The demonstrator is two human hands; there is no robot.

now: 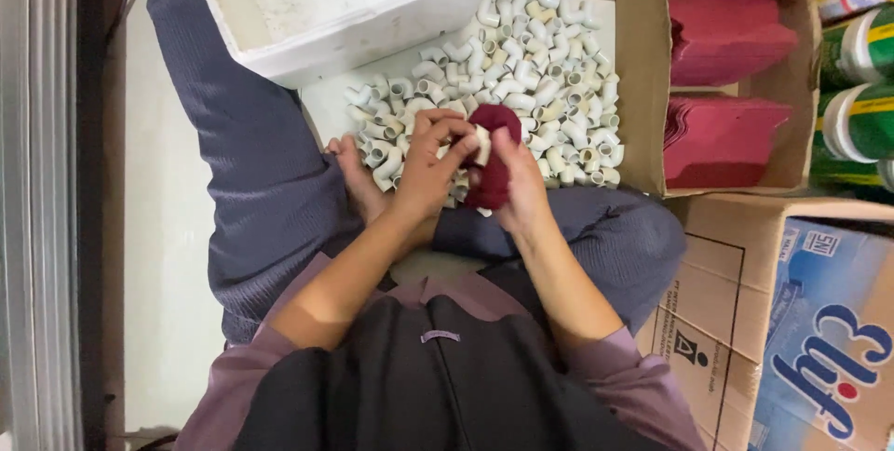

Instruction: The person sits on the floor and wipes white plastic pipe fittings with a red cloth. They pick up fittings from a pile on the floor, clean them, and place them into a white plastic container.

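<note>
Person sits cross-legged on the floor (168,255). Left hand (426,167) and right hand (521,186) meet at mid-lap. Right hand is wrapped around a dark red cloth (492,158); left fingers pinch a white elbow fitting (481,144) against it. Just beyond the hands, a heap of white fittings (531,69) spreads over the floor. Farther out, a white foam box (372,13). Right of the hands, a cardboard box (643,88) holds stacked red cloths (722,139).
</note>
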